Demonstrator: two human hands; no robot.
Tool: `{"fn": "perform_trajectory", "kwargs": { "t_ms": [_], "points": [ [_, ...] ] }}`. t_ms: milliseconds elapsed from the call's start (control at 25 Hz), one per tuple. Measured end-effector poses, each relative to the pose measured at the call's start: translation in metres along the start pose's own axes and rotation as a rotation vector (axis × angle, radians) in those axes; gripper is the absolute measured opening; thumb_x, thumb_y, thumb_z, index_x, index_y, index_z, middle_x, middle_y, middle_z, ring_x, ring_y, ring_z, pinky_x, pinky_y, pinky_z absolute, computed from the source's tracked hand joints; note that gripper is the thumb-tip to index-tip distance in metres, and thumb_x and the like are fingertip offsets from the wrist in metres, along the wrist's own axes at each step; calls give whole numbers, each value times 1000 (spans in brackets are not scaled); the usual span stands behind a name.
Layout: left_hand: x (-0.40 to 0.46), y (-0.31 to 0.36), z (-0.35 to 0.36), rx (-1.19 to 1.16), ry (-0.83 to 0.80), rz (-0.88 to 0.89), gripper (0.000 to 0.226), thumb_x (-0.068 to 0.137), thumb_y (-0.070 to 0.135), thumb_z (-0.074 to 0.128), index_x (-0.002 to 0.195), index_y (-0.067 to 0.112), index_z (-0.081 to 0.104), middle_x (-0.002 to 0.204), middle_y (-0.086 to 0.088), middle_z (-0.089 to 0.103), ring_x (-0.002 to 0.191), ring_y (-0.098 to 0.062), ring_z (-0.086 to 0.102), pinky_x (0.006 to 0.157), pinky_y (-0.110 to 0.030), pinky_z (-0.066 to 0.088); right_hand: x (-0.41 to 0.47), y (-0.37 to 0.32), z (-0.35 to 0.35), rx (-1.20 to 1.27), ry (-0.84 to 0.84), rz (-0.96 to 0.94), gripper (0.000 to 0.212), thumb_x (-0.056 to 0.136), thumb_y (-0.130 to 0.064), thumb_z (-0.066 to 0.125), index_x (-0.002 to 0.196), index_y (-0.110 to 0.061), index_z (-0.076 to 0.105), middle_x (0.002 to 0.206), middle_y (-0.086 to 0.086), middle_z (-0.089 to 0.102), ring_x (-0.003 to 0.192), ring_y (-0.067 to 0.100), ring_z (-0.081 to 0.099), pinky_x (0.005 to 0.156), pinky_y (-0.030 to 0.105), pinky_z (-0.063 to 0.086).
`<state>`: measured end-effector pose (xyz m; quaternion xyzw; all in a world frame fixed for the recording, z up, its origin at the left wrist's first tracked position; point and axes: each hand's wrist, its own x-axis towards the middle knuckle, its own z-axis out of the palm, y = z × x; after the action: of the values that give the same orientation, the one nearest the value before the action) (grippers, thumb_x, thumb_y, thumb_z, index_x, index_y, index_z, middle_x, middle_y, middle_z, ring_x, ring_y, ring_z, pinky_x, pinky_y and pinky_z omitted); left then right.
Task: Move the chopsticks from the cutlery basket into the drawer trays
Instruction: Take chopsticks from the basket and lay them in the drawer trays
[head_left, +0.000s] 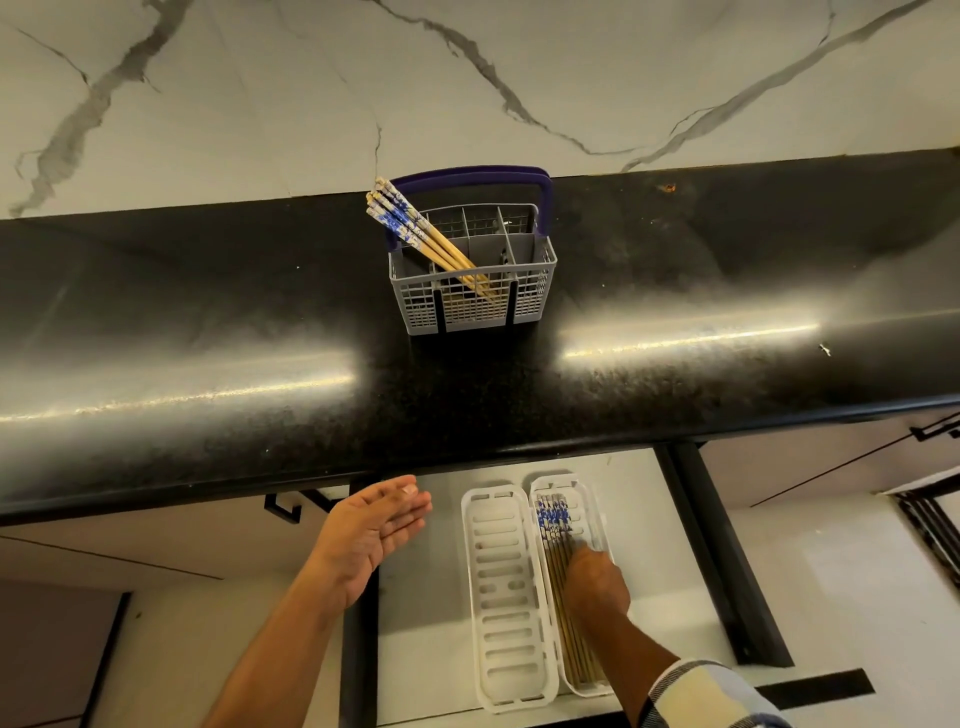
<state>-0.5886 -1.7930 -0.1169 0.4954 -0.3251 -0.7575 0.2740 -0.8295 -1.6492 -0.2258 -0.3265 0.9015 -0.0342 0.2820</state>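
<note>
Fingers (410, 512) of our left hand (371, 535) are straight, holding nothing. Our right hand (595, 584) rests on chopsticks (555, 525) in the right tray (592, 491); its finger position we cannot tell. More chopsticks (415, 231) stand tilted in the basket (472, 291) on the bench (208, 312).

A glossy black granite countertop (208, 322) carries a grey cutlery basket (472, 291), well beyond both hands. The open drawer (436, 597) holds two white slotted trays (501, 597) side by side: one between the hands, one under the right hand (595, 582).
</note>
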Motion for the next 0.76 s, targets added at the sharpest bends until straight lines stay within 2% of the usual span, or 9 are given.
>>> {"fn": "perform_trajectory", "kwargs": {
  "t_ms": [160,400,760],
  "points": [
    [0,1,0,-8,-9,3,45,78,20,71,120,7,64,113,-19,73,106,-30,71,87,-35,60,1,0,2,-25,-14,-7,31,106,-24,37,124,-12,59,115,6,69,106,20,69,88,32,57],
    [-4,0,-2,-6,6,0,46,77,21,70,120,7,64,112,-17,74,105,-28,72,83,-32,61,0,0,3,-66,-31,-12,24,101,-26,52,119,-15,64,114,2,70,103,16,70,85,27,57],
    [-7,0,5,-15,7,14,46,76,19,71,119,5,64,111,-19,74,105,-29,72,86,-34,60,-1,6,5,-69,0,-67,20,101,-27,53,115,-18,64,109,-1,71,98,15,71,84,26,57]
  ]
}}
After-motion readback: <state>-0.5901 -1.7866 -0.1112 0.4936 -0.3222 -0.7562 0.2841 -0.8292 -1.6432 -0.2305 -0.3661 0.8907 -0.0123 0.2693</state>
